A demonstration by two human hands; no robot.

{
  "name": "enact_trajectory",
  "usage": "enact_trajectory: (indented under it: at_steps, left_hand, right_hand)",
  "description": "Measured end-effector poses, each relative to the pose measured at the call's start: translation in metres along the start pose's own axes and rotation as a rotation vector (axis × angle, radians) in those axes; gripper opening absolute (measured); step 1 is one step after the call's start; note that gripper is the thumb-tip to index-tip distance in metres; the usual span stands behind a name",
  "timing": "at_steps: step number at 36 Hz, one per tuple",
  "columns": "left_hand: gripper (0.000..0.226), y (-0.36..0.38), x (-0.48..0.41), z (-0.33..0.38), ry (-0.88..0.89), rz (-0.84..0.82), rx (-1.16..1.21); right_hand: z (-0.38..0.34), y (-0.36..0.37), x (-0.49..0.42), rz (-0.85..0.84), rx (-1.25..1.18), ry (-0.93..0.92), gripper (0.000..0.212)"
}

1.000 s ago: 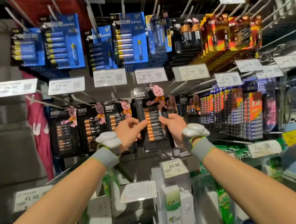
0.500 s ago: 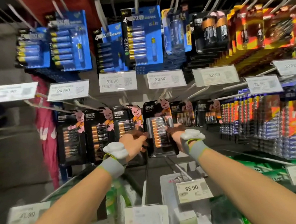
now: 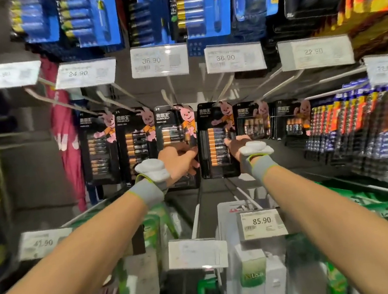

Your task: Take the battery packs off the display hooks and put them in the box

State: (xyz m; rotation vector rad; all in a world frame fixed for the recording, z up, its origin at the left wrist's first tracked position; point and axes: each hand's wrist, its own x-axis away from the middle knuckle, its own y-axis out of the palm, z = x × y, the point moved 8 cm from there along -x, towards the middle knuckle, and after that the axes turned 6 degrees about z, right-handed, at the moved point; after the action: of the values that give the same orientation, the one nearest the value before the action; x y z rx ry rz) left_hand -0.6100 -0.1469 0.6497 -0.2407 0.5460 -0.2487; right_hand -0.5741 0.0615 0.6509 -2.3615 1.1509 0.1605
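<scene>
A row of black battery packs with a pink bunny hangs on display hooks at mid height. My left hand grips the lower part of the third black pack, which still hangs on its hook. My right hand pinches the right edge of the fourth black pack, a long card of orange-tipped cells, also up against the hooks. Both wrists wear grey bands with white trackers. No box is in view.
Blue battery packs hang on the row above, over white price tags. More black packs hang to the left, and dense blue-and-orange packs fill the right. Boxed goods and an 85.90 tag sit below my arms.
Both hands reached further in toward the hooks. My left hand left the long pack and took the neighbouring pack on its left. My right hand kept its hold on the long pack.
</scene>
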Motion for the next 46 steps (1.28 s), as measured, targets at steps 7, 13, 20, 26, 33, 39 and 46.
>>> enact_trajectory:
  at_steps: [7,13,20,26,33,39,46]
  left_hand:
    - [0.012,-0.003,0.005,0.0,0.031,0.005,-0.047]
    - [0.018,-0.009,0.011,-0.002,0.023,0.008,-0.053]
    - [0.018,-0.015,0.023,0.003,-0.011,-0.032,-0.048]
    - [0.012,-0.027,0.046,0.013,0.04,-0.084,-0.018]
    - [0.012,-0.025,0.075,0.017,0.003,-0.171,0.118]
    - [0.012,-0.007,0.15,0.01,-0.085,-0.339,0.271]
    - [0.024,0.054,0.298,-0.071,-0.208,-0.612,0.278]
  right_hand:
    - [0.003,0.001,0.002,0.047,-0.013,-0.01,0.048]
    - [0.007,0.008,0.0,0.004,-0.087,0.03,0.052]
    - [0.007,0.005,0.0,-0.057,0.17,0.09,0.068]
    - [-0.004,-0.022,0.05,0.026,0.132,0.039,0.054]
    - [-0.013,-0.049,0.113,0.094,-0.3,0.078,0.025]
    - [0.006,-0.076,0.216,0.211,-0.336,0.024,0.015]
    - [0.144,-0.082,0.364,0.335,-0.161,0.256,0.018]
